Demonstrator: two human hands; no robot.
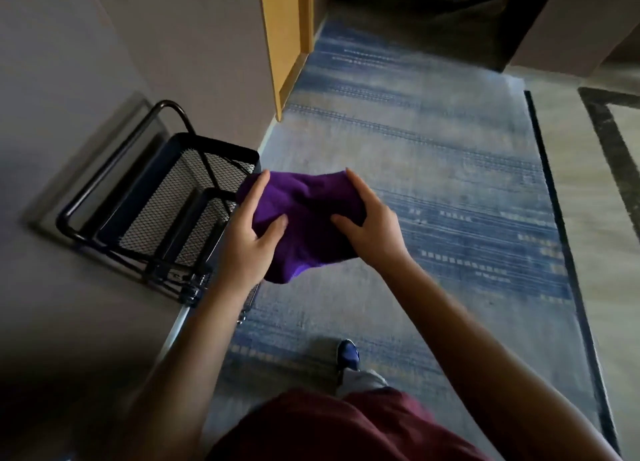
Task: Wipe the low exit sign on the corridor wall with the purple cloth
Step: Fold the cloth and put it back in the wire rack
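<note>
A purple cloth (304,218) hangs bunched in front of me at about waist height over the carpet. My left hand (249,238) grips its left side, thumb on top and fingers wrapped around the edge. My right hand (370,225) grips its right side the same way. The cloth sags between the two hands and a fold droops below them. No exit sign shows in this view; the grey corridor wall (104,62) on my left is bare where I see it.
A black wire-mesh cart (166,200) with a tubular handle stands against the left wall, just left of my hands. A wooden door frame (280,44) rises ahead on the left. Blue-grey patterned carpet (433,183) runs forward; my blue shoe (348,353) is below.
</note>
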